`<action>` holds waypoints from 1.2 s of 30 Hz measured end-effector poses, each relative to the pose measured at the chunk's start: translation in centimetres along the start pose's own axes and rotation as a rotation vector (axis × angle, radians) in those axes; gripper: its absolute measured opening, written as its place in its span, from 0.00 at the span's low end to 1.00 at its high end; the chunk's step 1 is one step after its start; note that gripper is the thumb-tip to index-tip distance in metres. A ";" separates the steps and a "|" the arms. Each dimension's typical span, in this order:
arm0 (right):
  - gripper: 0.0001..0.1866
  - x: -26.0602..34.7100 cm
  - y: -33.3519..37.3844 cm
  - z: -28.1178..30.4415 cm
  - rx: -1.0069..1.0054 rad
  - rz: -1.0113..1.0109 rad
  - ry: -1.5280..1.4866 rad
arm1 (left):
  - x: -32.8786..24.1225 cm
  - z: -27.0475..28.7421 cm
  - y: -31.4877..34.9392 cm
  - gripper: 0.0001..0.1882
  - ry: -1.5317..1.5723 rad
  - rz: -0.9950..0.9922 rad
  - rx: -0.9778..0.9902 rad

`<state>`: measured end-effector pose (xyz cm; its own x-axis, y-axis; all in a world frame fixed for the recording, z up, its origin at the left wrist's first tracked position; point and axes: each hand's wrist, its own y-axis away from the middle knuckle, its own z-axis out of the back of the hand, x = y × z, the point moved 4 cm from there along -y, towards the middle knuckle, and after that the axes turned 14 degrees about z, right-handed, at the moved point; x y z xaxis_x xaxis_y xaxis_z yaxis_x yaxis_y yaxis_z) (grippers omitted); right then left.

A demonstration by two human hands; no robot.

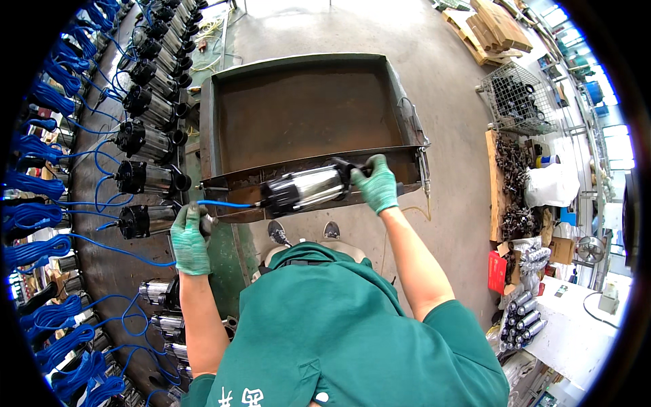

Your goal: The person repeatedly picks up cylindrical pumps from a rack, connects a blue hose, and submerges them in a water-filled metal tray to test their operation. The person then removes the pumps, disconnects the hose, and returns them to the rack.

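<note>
A submersible pump [313, 188] with a shiny steel body and black ends lies nearly level over the near edge of a large open metal tank [298, 60]. My right hand [377, 186], in a green knit glove, is closed round the black fitting at the pump's right end. From its left end a blue cable [227, 203] runs to my left hand [190, 239], also gloved, whose fingers are closed on it. Past that hand the cable goes on leftward to the coiled cables. Murky brown liquid seems to fill the tank.
Rows of similar pumps [146, 178] with blue cable coils [30, 216] stand close on my left. A wire basket [519, 98] of black parts, a wooden-sided bin [493, 183] of dark parts and a white table [576, 332] line the right side. Stacked cardboard [498, 27] sits at the far right.
</note>
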<state>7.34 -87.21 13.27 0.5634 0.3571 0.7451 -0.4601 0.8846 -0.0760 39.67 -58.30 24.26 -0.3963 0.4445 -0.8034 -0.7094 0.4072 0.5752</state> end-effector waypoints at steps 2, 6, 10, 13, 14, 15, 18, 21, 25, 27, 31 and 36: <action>0.24 4.6 0.9 -1.7 0.001 0.155 0.015 | 4.4 2.1 -3.2 0.14 0.024 0.002 0.033; 0.26 8.2 1.1 -4.2 0.075 0.157 0.039 | 8.0 2.0 -5.8 0.14 -0.127 -0.095 0.051; 0.28 3.6 0.9 -2.9 0.011 0.202 0.097 | 3.2 0.9 -2.1 0.15 -0.004 -0.052 0.055; 0.24 -1.2 0.8 -0.5 0.017 0.119 0.159 | -1.7 -0.6 2.6 0.17 -0.031 -0.139 0.119; 0.22 -2.7 0.7 0.1 0.009 0.119 0.200 | -2.3 -1.6 3.0 0.17 -0.066 -0.181 0.162; 0.19 -4.5 0.3 0.4 0.076 0.030 0.251 | -2.9 -2.9 3.0 0.17 -0.102 -0.223 0.205; 0.16 -8.0 -0.7 -0.3 0.197 -0.106 0.359 | -3.5 -7.9 2.9 0.16 -0.237 -0.304 0.285; 0.15 -9.9 -0.4 -1.9 0.145 -0.137 0.344 | -3.5 -11.6 3.3 0.17 -0.179 -0.234 0.438; 0.13 -11.6 -0.3 -2.4 0.110 -0.161 0.191 | -3.2 -12.7 3.0 0.18 -0.216 -0.286 0.402; 0.13 -11.7 -0.2 -2.4 0.111 -0.158 0.225 | -3.0 -12.6 2.9 0.17 -0.213 -0.253 0.395; 0.12 -11.5 -0.3 -2.3 0.100 -0.134 0.262 | -2.4 -11.8 3.2 0.15 -0.208 -0.254 0.373; 0.20 -15.7 -0.4 -3.2 0.118 0.002 0.176 | -1.6 -11.6 2.9 0.16 -0.335 -0.301 0.301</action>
<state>0.92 -92.21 -0.51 0.6687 0.4147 0.6171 -0.5328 0.8462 0.0086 31.47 -67.08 25.40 0.0413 0.4825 -0.8749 -0.5449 0.7449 0.3850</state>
